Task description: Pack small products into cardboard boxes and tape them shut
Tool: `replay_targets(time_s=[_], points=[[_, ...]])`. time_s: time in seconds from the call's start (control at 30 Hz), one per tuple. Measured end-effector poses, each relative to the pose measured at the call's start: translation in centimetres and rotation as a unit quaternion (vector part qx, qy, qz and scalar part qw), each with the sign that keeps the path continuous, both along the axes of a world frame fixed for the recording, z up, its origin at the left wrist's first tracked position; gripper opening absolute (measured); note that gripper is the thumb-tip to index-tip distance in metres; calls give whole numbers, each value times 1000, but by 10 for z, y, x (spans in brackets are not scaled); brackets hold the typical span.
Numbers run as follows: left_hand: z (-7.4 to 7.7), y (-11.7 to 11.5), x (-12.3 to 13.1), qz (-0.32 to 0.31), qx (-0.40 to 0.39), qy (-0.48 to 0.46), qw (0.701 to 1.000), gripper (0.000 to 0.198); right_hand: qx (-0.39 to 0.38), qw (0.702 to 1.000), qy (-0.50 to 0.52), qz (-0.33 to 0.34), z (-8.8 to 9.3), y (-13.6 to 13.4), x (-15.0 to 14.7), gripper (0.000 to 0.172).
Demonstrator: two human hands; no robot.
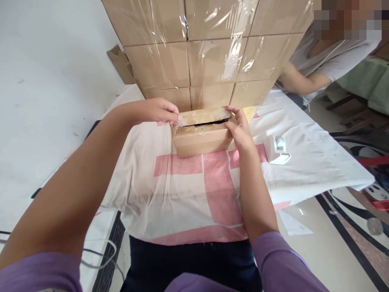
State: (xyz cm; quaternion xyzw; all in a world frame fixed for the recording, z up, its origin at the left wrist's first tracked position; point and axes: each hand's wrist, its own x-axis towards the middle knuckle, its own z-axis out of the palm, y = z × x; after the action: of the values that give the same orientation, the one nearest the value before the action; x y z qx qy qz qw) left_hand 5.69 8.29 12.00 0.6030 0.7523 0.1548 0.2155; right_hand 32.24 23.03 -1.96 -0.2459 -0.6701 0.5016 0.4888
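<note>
A small brown cardboard box (203,142) stands on the cloth-covered table in front of me. Worn clear tape runs along its top flaps, and a dark gap shows between them. My left hand (165,111) pinches the left end of the far flap between thumb and fingers. At the right end, my right hand (239,127) grips the box, its thumb by the near edge of the gap and its fingers over the far flap. What lies inside the box is hidden.
Behind the box rises a stack of taped cartons (212,61). A small white device (276,150) sits to the right on the tablecloth (182,202). Another person's arm (306,83) is beyond the stack at the right. Cables (105,253) hang at lower left.
</note>
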Motion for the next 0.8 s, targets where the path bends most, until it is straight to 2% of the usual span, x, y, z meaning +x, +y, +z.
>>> replay_targets(time_s=[0.07, 0.13, 0.37, 0.6, 0.7, 0.8], points=[[-5, 10, -4, -48, -56, 19, 997, 29, 3, 1000, 0, 4, -1, 2, 0, 48], [-8, 19, -7, -68, -78, 44, 994, 32, 6, 1000, 2, 6, -2, 3, 1, 47], [-15, 32, -12, -59, -79, 71, 993, 33, 16, 1000, -9, 12, -5, 7, 1, 46], [-34, 37, -23, -39, -63, 19, 997, 26, 30, 999, -15, 15, -7, 11, 1, 46], [-33, 34, -15, -47, -52, 23, 997, 27, 30, 999, -17, 10, -7, 11, 1, 46], [-25, 28, -1, -60, -52, 49, 996, 30, 29, 999, -13, 9, -8, 11, 0, 45]])
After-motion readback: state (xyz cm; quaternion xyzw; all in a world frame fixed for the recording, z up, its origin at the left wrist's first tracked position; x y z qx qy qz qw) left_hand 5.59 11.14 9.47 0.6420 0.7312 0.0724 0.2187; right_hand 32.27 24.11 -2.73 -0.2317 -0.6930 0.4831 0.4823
